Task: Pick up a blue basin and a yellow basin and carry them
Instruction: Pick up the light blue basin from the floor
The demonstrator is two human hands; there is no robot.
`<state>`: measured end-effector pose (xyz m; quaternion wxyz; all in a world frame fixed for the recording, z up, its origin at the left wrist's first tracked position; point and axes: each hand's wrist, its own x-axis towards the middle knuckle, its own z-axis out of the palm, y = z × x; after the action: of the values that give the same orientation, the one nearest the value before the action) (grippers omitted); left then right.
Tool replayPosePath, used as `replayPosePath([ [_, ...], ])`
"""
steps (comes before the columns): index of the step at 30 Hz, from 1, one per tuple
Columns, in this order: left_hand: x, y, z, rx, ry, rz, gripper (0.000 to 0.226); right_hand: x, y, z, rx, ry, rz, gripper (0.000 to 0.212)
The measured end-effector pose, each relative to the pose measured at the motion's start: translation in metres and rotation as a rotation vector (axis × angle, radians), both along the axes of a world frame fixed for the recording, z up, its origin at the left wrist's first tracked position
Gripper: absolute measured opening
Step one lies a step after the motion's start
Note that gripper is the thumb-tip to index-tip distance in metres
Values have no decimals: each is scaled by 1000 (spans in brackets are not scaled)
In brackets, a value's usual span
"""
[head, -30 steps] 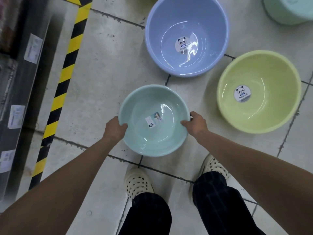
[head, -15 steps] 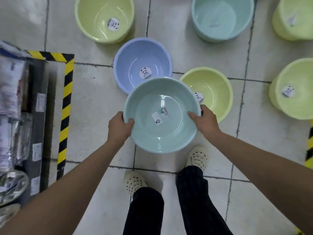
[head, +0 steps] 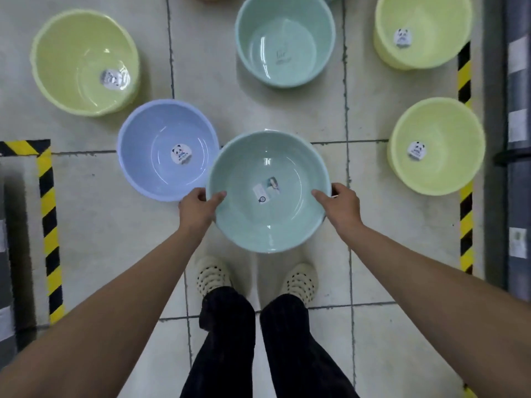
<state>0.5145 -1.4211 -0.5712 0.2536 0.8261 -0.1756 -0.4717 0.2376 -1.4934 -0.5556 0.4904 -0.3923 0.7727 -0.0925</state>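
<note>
I'm seeing both hands clamped on 1 pale green basin (head: 268, 193), held up in front of the legs. Left hand (head: 198, 209) is gripping its left rim, thumb hooked over the inside wall, fingers going under the outside. Right hand (head: 342, 205) is gripping the right rim the same way, thumb lying inside. Hands are sitting well apart, on opposite sides of the bowl. The held basin is staying level, mouth up, with a small sticker (head: 267, 189) on its bottom.

The blue basin (head: 168, 150) is sitting on the tiled floor (head: 100, 211) just left of the held one, upright, panda sticker in the bottom; the green rim is overlapping its right edge in this view, can't tell if they are touching. I'm counting 3 yellow basins on the floor: 1 at far left (head: 83, 61) behind the blue one, 1 at right (head: 436, 145) and 1 at top right (head: 422, 30), all upright, none in hand. A 2nd green basin (head: 284, 38) is sitting at top centre.

Below the held basin, 2 cream perforated shoes (head: 212, 275) and dark trousers are showing. Yellow-black hazard tape (head: 48, 225) is running along the left, more of it (head: 464, 168) along the right beside dark shelving
</note>
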Motion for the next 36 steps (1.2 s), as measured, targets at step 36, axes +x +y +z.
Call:
replayPosePath([
  [36,-34,-42,-168,38,-374,-413,49,-27,11,-182,-56,268,267,55],
])
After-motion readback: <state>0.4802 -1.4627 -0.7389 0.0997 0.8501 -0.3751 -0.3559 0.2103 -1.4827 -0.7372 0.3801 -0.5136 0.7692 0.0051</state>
